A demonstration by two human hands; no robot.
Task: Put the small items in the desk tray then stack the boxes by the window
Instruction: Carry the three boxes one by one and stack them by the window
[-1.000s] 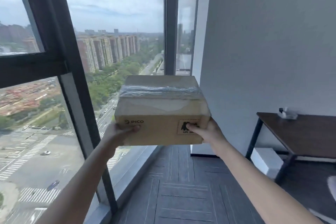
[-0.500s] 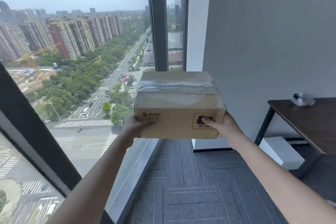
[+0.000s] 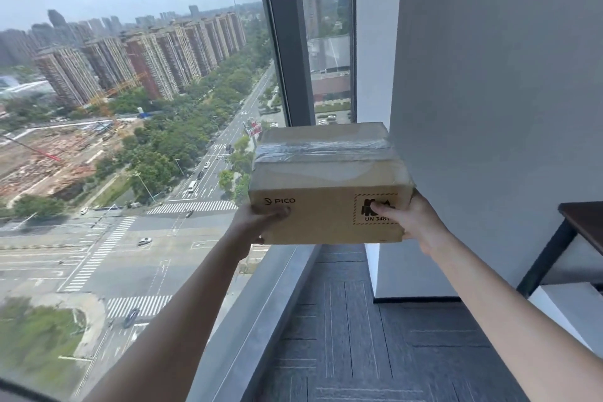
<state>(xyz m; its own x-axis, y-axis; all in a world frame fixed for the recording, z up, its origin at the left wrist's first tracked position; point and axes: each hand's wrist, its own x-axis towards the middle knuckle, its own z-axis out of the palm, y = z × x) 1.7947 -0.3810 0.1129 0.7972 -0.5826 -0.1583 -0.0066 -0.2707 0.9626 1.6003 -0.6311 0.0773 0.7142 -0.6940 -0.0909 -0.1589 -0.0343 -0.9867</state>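
Clamping the cardboard box [image 3: 329, 186] between them: left hand [image 3: 257, 225]; right hand [image 3: 414, 222]; both grips curled tight.

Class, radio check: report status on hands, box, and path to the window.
Left hand and right hand grip cardboard box, held in the air. Not yet set down. Window ledge below it bare; no other boxes in view.

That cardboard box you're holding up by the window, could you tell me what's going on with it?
A person is carrying the taped cardboard box with both hands: the left hand grips its lower left corner, the right hand its right end. The box is held in the air above the carpeted floor, close to the window and its sill. It is not yet set down, and no other boxes are in view.
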